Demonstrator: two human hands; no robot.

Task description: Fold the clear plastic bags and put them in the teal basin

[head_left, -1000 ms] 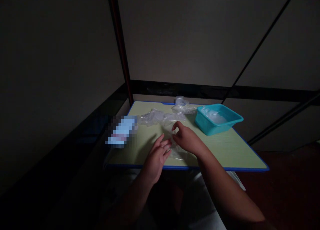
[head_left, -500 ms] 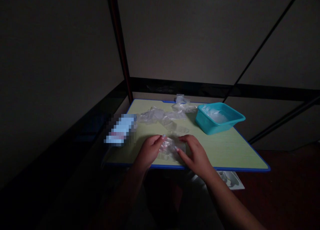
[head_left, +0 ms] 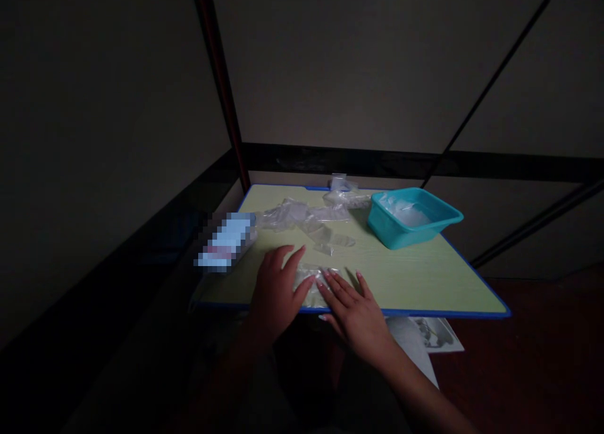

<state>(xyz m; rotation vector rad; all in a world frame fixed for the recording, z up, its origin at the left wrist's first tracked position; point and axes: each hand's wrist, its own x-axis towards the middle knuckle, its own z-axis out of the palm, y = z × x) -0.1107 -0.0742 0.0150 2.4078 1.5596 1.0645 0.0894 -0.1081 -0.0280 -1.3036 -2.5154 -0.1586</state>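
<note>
A small clear plastic bag [head_left: 309, 275] lies near the front edge of the pale green table [head_left: 415, 283]. My right hand [head_left: 352, 308] rests flat over the bag's right side, fingers stretched out. At its left side is my left hand [head_left: 278, 289], with fingers apart and the thumb touching or just over the plastic. What the bag holds, if anything, is too dim to make out. Just beyond the hands, more clear plastic bags [head_left: 287, 215] lie loosely spread across the table.
A turquoise basin [head_left: 401, 236] with clear plastic inside stands at the table's right. Another heap of clear bags [head_left: 346, 198] sits by the back edge. At the left edge is a blurred-out phone-like object [head_left: 226, 242]. Dark walls close in behind and left; a printed sheet [head_left: 438, 334] shows below.
My right hand has gone from holding the bag with bent fingers to lying flat on it. My left hand's grip has loosened and its fingers have spread. The bag now lies flatter.
</note>
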